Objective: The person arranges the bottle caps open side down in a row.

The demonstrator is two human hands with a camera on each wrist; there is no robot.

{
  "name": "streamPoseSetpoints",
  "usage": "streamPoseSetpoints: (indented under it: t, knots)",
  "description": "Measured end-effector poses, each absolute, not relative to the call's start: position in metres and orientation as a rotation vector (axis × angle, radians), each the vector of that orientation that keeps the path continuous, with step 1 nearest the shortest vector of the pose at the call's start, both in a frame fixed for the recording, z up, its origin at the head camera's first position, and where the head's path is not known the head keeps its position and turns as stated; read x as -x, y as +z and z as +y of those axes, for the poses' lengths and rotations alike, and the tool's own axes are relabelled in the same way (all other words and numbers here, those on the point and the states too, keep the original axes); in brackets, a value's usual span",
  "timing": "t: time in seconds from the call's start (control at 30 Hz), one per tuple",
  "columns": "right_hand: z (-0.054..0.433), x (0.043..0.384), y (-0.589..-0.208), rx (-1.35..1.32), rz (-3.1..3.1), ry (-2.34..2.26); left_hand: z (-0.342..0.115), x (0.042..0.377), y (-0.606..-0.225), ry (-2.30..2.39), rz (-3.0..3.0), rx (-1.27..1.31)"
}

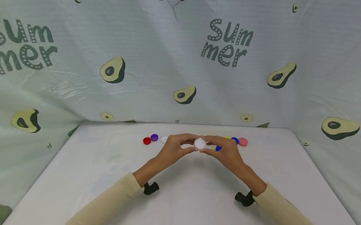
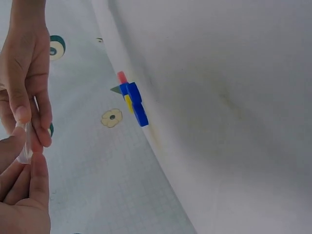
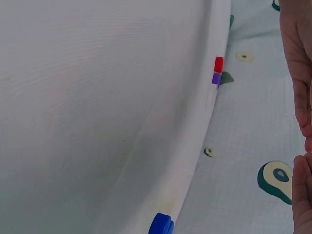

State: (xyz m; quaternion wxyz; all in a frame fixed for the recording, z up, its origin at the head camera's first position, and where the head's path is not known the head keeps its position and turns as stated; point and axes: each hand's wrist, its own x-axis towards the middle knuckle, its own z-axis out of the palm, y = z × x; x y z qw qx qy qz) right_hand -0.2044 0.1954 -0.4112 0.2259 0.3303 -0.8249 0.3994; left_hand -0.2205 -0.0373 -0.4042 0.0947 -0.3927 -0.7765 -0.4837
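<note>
Both hands meet over the middle of the table and pinch one small, round, translucent whitish piece, perhaps a little jar or lid [image 1: 200, 143]. My left hand [image 1: 175, 146] grips its left side between thumb and fingers. From the other side my right hand [image 1: 226, 150] does the same. In the left wrist view the clear piece [image 2: 25, 151] is held above the table, its edge between the fingertips. The right wrist view cuts off most of both hands and hides the piece.
Along the table's back lie small round cap-like discs: red [image 1: 147, 141], purple [image 1: 154, 137] and white [image 1: 164, 139] at left; blue [image 1: 235, 140], pink [image 1: 243, 142] and yellow [image 1: 227, 137] at right, with another blue one [image 1: 218, 148] nearer. A patterned cloth [image 1: 147, 53] hangs behind.
</note>
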Motion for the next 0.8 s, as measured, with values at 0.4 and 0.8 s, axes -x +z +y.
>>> streamPoseSetpoints:
  t: [0.4,0.8]
  knots:
    - [0.209,0.194,-0.412,-0.911,-2.246,0.979,-0.023,0.217,-0.402,-1.502,-2.298,1.255]
    - [0.224,0.191,-0.41,-0.886,-2.22,0.925,-0.01,0.214,-0.399,-1.588,-2.343,1.234]
